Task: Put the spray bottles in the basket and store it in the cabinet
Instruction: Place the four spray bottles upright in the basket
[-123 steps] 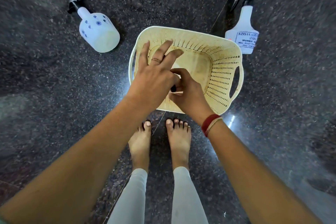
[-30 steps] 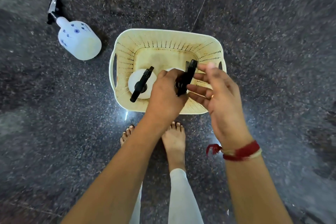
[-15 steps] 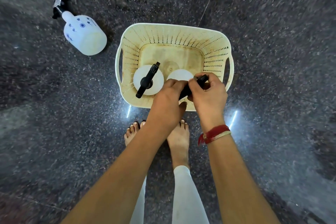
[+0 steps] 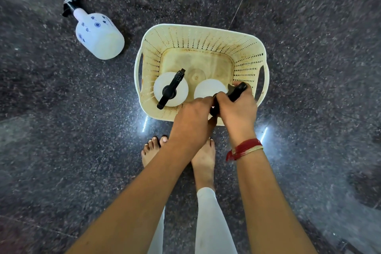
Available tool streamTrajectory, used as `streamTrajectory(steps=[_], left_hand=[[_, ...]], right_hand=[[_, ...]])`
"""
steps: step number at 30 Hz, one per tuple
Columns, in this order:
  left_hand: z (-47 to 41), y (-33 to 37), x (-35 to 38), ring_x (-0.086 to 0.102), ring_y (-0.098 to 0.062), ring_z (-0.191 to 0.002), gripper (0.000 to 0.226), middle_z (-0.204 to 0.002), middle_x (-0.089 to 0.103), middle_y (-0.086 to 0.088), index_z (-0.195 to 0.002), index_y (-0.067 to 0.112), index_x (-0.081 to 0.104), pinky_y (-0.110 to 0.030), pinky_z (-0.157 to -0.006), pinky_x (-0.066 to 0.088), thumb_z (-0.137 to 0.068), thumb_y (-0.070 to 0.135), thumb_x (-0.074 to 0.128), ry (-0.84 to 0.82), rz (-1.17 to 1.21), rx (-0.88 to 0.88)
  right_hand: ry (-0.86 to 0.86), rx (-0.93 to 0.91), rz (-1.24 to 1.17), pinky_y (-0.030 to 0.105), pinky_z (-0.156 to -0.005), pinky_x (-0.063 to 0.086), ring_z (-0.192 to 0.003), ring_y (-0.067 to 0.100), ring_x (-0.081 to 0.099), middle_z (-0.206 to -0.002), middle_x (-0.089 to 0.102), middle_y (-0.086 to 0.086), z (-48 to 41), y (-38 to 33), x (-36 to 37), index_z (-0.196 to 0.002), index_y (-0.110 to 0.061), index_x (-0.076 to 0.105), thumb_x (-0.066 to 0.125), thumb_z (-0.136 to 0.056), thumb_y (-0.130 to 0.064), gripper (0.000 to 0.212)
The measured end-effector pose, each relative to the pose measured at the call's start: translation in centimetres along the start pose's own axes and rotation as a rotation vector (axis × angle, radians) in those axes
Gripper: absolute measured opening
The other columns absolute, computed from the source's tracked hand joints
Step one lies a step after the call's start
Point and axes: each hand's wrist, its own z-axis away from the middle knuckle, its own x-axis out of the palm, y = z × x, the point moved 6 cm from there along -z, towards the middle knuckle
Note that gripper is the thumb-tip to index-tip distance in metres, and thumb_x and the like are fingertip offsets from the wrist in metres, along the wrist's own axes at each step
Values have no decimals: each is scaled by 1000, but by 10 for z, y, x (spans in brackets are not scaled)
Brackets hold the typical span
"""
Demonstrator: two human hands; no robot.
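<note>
A cream perforated basket (image 4: 206,35) sits on the dark floor in front of my feet. Two white spray bottles stand upright inside it: one at the near left (image 4: 171,89) with its black trigger head free, and one at the near right (image 4: 208,88). My right hand (image 4: 238,107) is closed around the black trigger head of the right bottle. My left hand (image 4: 191,121) touches the same head from the left. A third white spray bottle with blue flower prints (image 4: 97,33) lies on its side on the floor, to the left of the basket.
The floor is dark speckled stone (image 4: 309,47) with a thin joint line running up from the basket's far edge. My bare feet (image 4: 203,156) stand just in front of the basket. No cabinet is in view.
The second bottle has been lowered into the basket's near right corner. My right hand, open a second ago, has closed on its trigger head. The bottle on the floor has not moved.
</note>
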Motion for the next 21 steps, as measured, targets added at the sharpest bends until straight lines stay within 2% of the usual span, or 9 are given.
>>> streamTrajectory(steps=[3, 4, 7, 9, 11, 13, 15, 18, 21], left_hand=[[4, -2, 3, 65, -22, -96, 28, -103, 68, -3, -111, 17, 59, -38, -77, 54, -84, 19, 65, -23, -5, 18], [6, -5, 1, 64, -21, -97, 30, -105, 67, -1, -113, 20, 59, -38, -77, 54, -84, 23, 65, -15, -7, 20], [15, -7, -19, 60, -22, -98, 30, -101, 68, 0, -114, 20, 63, -36, -74, 53, -86, 29, 65, 105, -53, 77], [22, -7, -40, 60, -25, -92, 23, -91, 70, -3, -107, 14, 68, -35, -71, 52, -86, 24, 67, 222, -68, 133], [28, -10, -65, 59, -22, -81, 16, -84, 70, -2, -99, 11, 71, -25, -67, 45, -86, 20, 67, 360, -54, 146], [32, -14, -93, 50, -15, -76, 19, -83, 66, 1, -97, 10, 71, -15, -64, 30, -89, 23, 60, 480, 4, 125], [28, -14, -121, 47, -11, -81, 22, -88, 59, 4, -99, 9, 68, -16, -66, 29, -93, 25, 54, 592, 99, 133], [4, -23, -160, 44, -5, -97, 25, -104, 60, -2, -110, 9, 62, -19, -84, 36, -93, 26, 55, 716, 128, 109], [-33, -51, -182, 45, -10, -114, 40, -125, 53, -5, -123, 12, 54, -13, -94, 29, -88, 30, 57, 732, 99, -35]], right_hand=[[25, 18, -13, -6, -58, 38, -64, -8, 49, -71, 49, -21, 0, 4, -4, -109, -19, 55, 65, -79, -16, 32], [19, 51, -37, -1, -67, 45, -67, -3, 54, -72, 51, -19, 1, 6, -3, -109, -18, 56, 65, -79, -16, 31], [-45, 161, -141, 47, -86, 58, -91, 27, 68, -84, 62, -4, 1, 10, 1, -113, -12, 53, 67, -80, -20, 37], [-108, 189, -96, 51, -92, 54, -105, 31, 66, -110, 64, 5, 2, 8, -1, -130, -15, 46, 72, -80, -38, 61], [-96, 155, 123, 47, -99, 49, -120, 35, 55, -136, 48, 12, 8, 2, -11, -144, -19, 34, 65, -78, -64, 86], [115, -61, 377, 49, -95, 46, -124, 40, 45, -142, 35, 19, 21, -25, -29, -149, -17, 29, 50, -79, -75, 93], [289, -428, 403, 50, -93, 44, -124, 33, 40, -144, 36, 22, 43, -72, -29, -146, -16, 37, 51, -87, -65, 77], [201, -764, 299, 56, -99, 45, -130, 25, 34, -148, 37, 21, 61, -124, 12, -142, -15, 47, 55, -92, -49, 61], [25, -848, 405, 53, -108, 37, -140, 35, 33, -154, 31, 18, 51, -161, 60, -144, -15, 45, 57, -91, -38, 58]])
